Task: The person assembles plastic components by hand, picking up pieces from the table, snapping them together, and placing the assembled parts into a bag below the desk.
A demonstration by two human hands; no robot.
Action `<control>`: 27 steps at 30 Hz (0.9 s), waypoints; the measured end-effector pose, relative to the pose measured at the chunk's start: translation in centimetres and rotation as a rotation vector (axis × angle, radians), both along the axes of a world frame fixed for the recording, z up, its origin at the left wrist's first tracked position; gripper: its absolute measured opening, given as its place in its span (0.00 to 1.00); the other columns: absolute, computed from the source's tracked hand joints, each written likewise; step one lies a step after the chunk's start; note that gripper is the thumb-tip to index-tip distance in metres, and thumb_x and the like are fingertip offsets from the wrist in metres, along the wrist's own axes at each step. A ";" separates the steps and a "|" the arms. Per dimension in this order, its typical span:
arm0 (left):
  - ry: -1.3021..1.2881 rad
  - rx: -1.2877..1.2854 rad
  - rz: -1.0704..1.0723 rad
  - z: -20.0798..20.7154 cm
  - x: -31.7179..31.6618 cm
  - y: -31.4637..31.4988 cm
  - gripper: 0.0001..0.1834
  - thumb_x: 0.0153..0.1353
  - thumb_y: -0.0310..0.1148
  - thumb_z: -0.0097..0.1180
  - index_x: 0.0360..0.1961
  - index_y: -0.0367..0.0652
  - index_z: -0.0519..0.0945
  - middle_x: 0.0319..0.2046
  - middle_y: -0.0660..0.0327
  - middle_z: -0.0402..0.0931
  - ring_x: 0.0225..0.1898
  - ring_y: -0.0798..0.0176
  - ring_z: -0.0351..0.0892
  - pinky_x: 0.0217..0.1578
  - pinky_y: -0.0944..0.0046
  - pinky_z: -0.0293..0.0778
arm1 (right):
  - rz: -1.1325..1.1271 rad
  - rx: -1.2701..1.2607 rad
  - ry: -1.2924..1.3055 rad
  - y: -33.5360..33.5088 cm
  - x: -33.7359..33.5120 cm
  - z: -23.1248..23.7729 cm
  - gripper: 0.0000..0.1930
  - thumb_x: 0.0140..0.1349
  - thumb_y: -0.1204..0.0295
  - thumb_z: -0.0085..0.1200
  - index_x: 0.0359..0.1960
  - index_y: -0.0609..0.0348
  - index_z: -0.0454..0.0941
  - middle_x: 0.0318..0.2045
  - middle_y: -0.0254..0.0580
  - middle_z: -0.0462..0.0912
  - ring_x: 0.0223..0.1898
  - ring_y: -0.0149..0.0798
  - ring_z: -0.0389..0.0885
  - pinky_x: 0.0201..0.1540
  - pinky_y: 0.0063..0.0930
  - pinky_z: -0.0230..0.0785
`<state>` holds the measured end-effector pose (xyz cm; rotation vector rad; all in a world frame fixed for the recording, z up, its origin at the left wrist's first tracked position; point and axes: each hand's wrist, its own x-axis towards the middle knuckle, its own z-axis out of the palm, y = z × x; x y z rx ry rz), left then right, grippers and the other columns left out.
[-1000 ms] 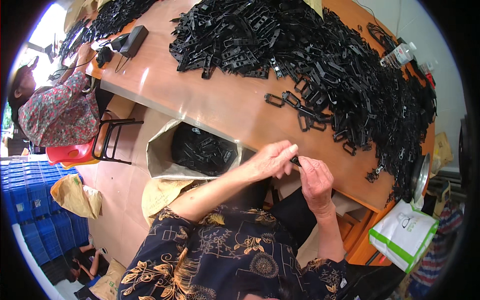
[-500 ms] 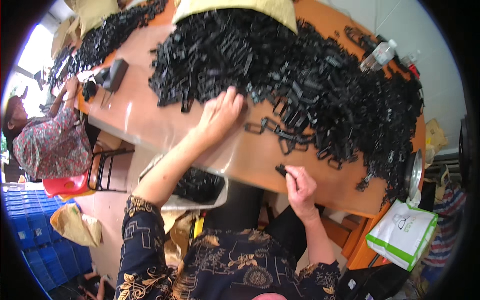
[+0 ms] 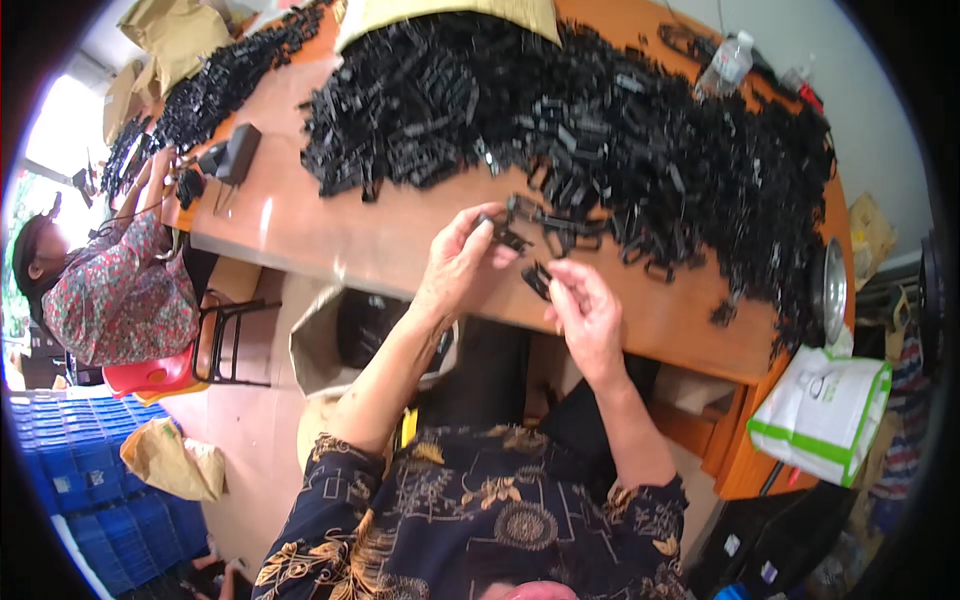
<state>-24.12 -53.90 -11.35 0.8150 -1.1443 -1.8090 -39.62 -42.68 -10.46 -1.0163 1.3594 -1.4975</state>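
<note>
Between thumb and fingers, my left hand [image 3: 458,262] pinches a small black plastic piece [image 3: 510,238] above the front part of the table. Just right of it and slightly nearer me, my right hand [image 3: 588,308] grips another small black plastic part [image 3: 537,280]. The two pieces are close but apart. Beyond my hands spreads a large heap of black plastic pieces [image 3: 620,130], many shaped like narrow open frames. A few loose black frames [image 3: 560,228] lie at the heap's near edge, next to my hands.
A brown tabletop [image 3: 330,235] carries the heap. A plastic bottle [image 3: 727,62] stands at far right, a metal bowl [image 3: 828,290] at the right edge. A bag-lined bin [image 3: 312,345] sits below the front edge. Another person [image 3: 120,285] works at left near blue crates [image 3: 85,450].
My left hand has come back from the heap's edge with a black piece in it. My right hand has moved up and left, toward the left one.
</note>
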 end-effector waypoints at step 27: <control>-0.637 -0.511 -0.301 0.3 0.6 7.3 0.17 0.66 0.27 0.53 0.56 0.37 0.73 0.44 0.48 0.78 0.45 0.52 0.82 0.47 0.60 0.75 | 0.147 0.150 0.080 3.7 -0.4 -2.6 0.07 0.67 0.79 0.53 0.45 0.64 0.79 0.32 0.33 0.81 0.27 0.22 0.76 0.30 0.16 0.71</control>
